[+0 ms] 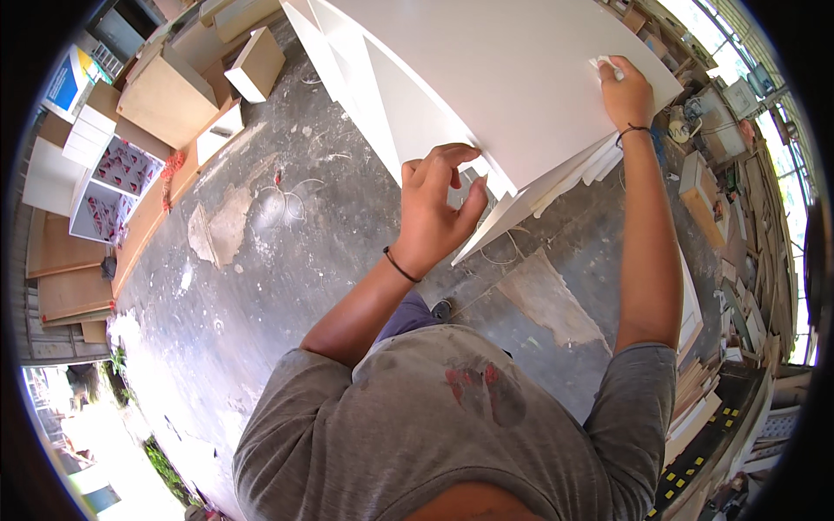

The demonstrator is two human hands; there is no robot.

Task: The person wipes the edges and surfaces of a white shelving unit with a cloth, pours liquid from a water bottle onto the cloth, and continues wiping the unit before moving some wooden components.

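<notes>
A large white cabinet (pixel 521 82) with a smooth flat panel on top and open compartments along its left side fills the upper middle. On that panel, near its right corner, my right hand (pixel 627 97) is closed around a small crumpled white cloth or wad of paper (pixel 598 62). My left hand (pixel 440 201) is at the cabinet's near left edge, fingers curved and thumb apart from them, with nothing seen in its grip. Its index fingertip is at the edge; whether it touches is unclear. Thin white sheets or boards (pixel 573 178) show below the panel's near right side.
Wooden boxes (pixel 169 95), a white drawer-like box (pixel 255 65) and a patterned-lined cabinet (pixel 104 213) stand at the left. Flattened torn cardboard (pixel 556 295) and loose strings lie on the stained concrete floor (pixel 287 252). Timber pieces (pixel 760 208) are heaped along the right.
</notes>
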